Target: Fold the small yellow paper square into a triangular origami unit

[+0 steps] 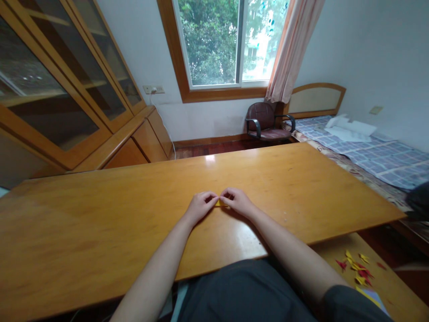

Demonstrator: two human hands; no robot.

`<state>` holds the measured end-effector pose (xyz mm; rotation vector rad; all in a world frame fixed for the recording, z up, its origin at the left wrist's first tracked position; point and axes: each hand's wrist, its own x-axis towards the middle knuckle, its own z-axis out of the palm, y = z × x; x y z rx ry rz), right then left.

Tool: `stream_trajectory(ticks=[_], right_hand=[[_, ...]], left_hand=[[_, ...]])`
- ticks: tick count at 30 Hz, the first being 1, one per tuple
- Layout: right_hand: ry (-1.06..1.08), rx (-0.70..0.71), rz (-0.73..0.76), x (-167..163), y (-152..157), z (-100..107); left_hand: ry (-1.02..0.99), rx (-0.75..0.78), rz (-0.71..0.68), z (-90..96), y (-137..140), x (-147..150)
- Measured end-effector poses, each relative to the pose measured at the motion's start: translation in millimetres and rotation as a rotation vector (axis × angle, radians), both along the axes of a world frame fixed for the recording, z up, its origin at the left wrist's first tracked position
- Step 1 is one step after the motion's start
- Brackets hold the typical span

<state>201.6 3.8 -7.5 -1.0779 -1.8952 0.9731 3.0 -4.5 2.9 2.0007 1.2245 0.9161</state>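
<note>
A small piece of yellow folded paper is pinched between my two hands, just over the middle of the wooden table. My left hand grips its left side between thumb and fingertips. From the right, my right hand pinches it the same way, the fingertips of both hands almost meeting. Most of the paper's upper part is hidden behind the fingers, so its exact folded shape cannot be made out.
On a lower wooden surface at the right lie several red and yellow folded paper figures beside some paper sheets. Beyond the table stand a brown armchair, a bed and a glass-doored cabinet.
</note>
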Motion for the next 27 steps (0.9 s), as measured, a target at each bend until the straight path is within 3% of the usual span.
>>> stream_trajectory(ticks=[10,22,27], right_hand=[[-0.064,0.078,-0.080,-0.2,-1.8,1.9],[0.034,0.043,-0.297,7.0,7.2,-4.6],[0.099,0.017,-0.167,5.7,7.1,-3.3]], left_hand=[[0.033,0.077,0.038,-1.7,0.3,-1.9],[-0.111,-0.020,0.194,-8.6,4.8,-8.7],[-0.137,-0.047,0.185,-8.8,5.0,-7.6]])
